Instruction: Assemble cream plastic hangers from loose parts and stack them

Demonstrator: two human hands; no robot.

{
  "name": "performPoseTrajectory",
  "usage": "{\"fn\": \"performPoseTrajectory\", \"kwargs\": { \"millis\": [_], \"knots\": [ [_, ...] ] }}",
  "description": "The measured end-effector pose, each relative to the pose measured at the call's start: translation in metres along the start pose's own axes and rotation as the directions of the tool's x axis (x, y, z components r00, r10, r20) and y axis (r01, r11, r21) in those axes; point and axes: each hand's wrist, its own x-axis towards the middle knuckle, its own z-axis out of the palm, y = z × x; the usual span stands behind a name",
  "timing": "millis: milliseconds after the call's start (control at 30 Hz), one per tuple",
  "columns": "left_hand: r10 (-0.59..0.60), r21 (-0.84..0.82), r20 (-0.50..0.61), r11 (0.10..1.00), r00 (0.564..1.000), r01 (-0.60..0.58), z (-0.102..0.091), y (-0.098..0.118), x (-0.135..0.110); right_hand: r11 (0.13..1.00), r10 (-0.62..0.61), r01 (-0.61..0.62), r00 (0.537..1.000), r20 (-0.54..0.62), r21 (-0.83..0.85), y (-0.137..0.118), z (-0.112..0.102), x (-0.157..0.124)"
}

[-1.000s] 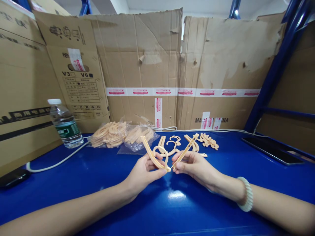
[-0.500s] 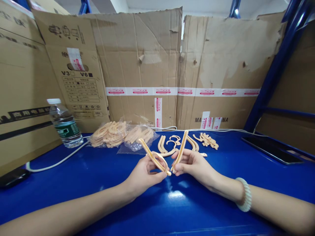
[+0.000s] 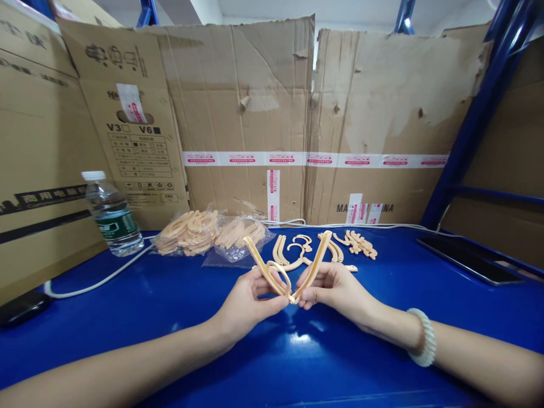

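Note:
My left hand is closed around a beige plastic hanger arm that slants up to the left. A thin curved beige piece rises beside that arm, within the same grasp; its far part is hidden by the fingers. In my right hand is another hanger arm, slanting up to the right and showing its grooved side. The lower ends of both arms meet between my fingertips in a V shape. Whether they are joined I cannot tell. Behind my hands lies a hanger with a hook, partly covered.
Loose hanger arms and a pile of small hooks lie farther back. Clear bags of beige pieces and a water bottle stand left. A black phone-like slab is right. Cardboard walls the blue table.
The right hanger arm has come left and tilted outward, and its lower end now touches the left arm's end. A small gap was between them before.

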Motion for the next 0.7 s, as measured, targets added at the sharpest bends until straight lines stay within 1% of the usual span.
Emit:
{"fn": "performPoseTrajectory", "kwargs": {
  "millis": [233, 333, 600, 633, 700],
  "knots": [
    [-0.022, 0.003, -0.037, 1.0, 0.999, 0.022, -0.0008, -0.0022, 0.0006, 0.997, -0.035, 0.033, 0.999, -0.024, -0.07, -0.0017, 0.003, -0.0028],
    [-0.016, -0.004, -0.048, 1.0, 0.999, 0.016, -0.0014, -0.0036, 0.0003, 0.995, -0.042, 0.039, 0.999, -0.031, -0.096, -0.0028, 0.0043, -0.0031],
    [0.014, -0.005, -0.065, 1.0, 0.998, -0.014, 0.0007, -0.0015, -0.0002, 0.978, -0.123, 0.112, 0.991, -0.053, -0.174, 0.0055, 0.0098, -0.0027],
    [0.007, -0.01, -0.068, 1.0, 0.998, -0.008, 0.0008, -0.001, -0.0004, 0.975, -0.12, 0.107, 0.991, -0.055, -0.194, 0.0048, 0.0093, -0.0025],
    [-0.025, -0.028, -0.065, 0.999, 0.998, 0.024, -0.0004, 0.0005, -0.001, 0.974, -0.071, 0.061, 0.997, -0.035, -0.22, -0.0014, 0.0047, -0.0019]
  ]
}}
